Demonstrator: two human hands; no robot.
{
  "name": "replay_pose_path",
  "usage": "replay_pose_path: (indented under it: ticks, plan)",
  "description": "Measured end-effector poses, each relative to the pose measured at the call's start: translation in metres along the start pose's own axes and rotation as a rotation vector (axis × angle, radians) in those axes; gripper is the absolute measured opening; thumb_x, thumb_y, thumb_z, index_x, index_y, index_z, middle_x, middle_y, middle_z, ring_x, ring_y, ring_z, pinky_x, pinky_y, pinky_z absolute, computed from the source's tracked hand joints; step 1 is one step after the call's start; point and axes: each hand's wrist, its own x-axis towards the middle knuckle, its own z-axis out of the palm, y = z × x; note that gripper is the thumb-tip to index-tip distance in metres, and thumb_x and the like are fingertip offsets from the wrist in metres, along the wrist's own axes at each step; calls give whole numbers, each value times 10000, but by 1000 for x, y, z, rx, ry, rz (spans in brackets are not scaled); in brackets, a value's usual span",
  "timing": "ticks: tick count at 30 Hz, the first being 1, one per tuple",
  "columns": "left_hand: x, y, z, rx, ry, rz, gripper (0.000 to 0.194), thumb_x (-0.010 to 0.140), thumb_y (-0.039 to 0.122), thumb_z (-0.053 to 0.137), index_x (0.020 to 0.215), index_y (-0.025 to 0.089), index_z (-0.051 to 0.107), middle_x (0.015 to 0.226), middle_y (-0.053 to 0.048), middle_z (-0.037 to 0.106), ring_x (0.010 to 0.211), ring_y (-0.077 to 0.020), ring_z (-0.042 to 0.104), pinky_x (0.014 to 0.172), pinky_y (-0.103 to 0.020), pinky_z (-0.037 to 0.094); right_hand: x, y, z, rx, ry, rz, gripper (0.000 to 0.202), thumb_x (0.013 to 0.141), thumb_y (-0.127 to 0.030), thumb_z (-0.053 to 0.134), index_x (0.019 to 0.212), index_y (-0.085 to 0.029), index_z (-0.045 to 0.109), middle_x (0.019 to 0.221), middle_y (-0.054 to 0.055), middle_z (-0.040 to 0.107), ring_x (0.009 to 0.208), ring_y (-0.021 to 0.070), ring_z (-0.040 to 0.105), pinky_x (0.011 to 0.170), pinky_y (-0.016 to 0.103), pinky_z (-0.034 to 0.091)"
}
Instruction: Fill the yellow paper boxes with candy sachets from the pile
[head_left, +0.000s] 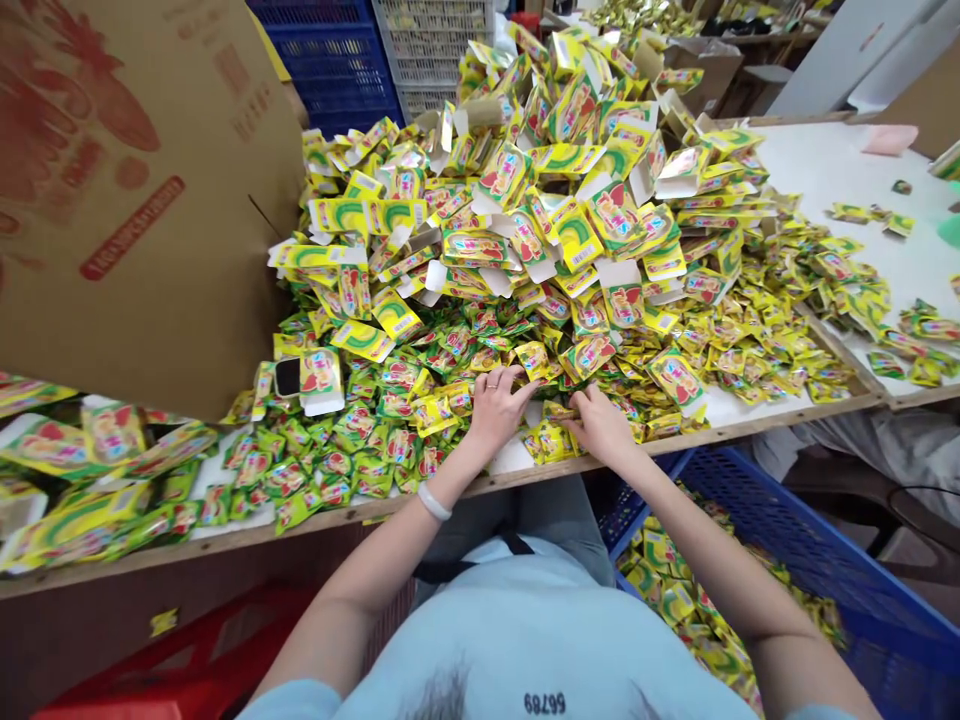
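My left hand, with a ring on a finger and a pale band at the wrist, has its thumb and forefinger at the edges of a small yellow packet. Just to the right, my right hand pinches another small yellow packet close to the table's front edge. Loose green packets are spread to the left of my hands, and yellow packets to the right. Beyond them rises a tall heap of small yellow-green cartons, many with flaps up.
A large brown cardboard box tilts over the table's left side. A dark phone lies by a carton. Below the wooden table edge, a blue crate holds packets on the right. A red plastic object is on the lower left. Someone's grey-clad leg shows at right.
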Motion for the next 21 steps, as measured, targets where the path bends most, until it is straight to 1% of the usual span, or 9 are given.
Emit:
replay_pose_path:
  ticks: [2, 4, 8, 11, 13, 15, 17, 19, 21]
  plan:
    - [2, 0, -5, 10, 12, 8, 246, 981, 254, 506, 1106, 275, 717, 1185, -88, 676, 1125, -271, 531, 914, -418, 325, -3, 5, -2, 51, -6, -10, 98, 826, -166, 667, 893, -188, 599, 984, 113, 638, 920, 253, 621, 692, 302, 450]
    - [6, 1, -10, -4, 34, 2, 241, 995, 257, 478, 1052, 229, 711, 1115, -77, 708, 1071, -254, 554, 896, -407, 326, -8, 9, -9, 118, -17, -28, 58, 856, -176, 617, 906, -189, 592, 901, 84, 647, 855, 236, 627, 693, 303, 456]
    - [14, 2, -25, -22, 51, 27, 258, 1011, 272, 447, 956, 191, 686, 995, -60, 732, 990, -239, 561, 867, -389, 326, -18, 12, -37, 301, -59, -93, 130, 913, -303, 573, 977, -194, 600, 792, 23, 645, 703, 170, 614, 652, 270, 483]
    - [15, 4, -32, 8, 12, 86, 271, 1011, 283, 447, 918, 190, 683, 936, -61, 729, 957, -242, 557, 841, -389, 322, -19, 8, -61, 589, -142, -175, 200, 889, -386, 622, 956, -198, 633, 794, 15, 632, 674, 144, 584, 635, 260, 498]
    - [13, 6, -34, 6, -25, 126, 268, 1007, 289, 457, 903, 192, 685, 929, -61, 727, 958, -245, 557, 835, -396, 316, -13, 2, -69, 721, -143, -206, 200, 861, -396, 659, 899, -199, 650, 874, 39, 621, 773, 160, 598, 680, 274, 519]
    - [10, 8, -35, -33, -67, 149, 244, 1001, 270, 473, 908, 195, 686, 947, -57, 725, 981, -245, 557, 846, -403, 313, -5, -5, -69, 718, -80, -201, 193, 837, -390, 677, 855, -199, 653, 1003, 79, 600, 964, 202, 596, 728, 289, 534]
    - [7, 9, -36, -108, -121, 155, 213, 992, 225, 484, 932, 196, 687, 966, -53, 722, 1007, -242, 557, 868, -409, 312, 2, -10, -63, 683, -64, -191, 179, 826, -375, 680, 845, -202, 639, 1033, 88, 596, 1021, 219, 586, 717, 288, 534]
    - [4, 9, -39, -210, -172, 142, 218, 991, 193, 470, 962, 198, 686, 961, -49, 720, 1005, -233, 564, 888, -412, 317, 6, -13, -57, 676, -119, -189, 167, 839, -362, 667, 852, -208, 604, 900, 45, 624, 858, 184, 613, 665, 272, 510]
    - [2, 9, -44, -318, -151, 90, 264, 1010, 203, 414, 1034, 199, 677, 1003, -61, 711, 1027, -227, 568, 916, -414, 331, 6, -12, -52, 698, -150, -175, 175, 854, -364, 658, 862, -213, 567, 743, -13, 611, 680, 142, 588, 615, 254, 477]
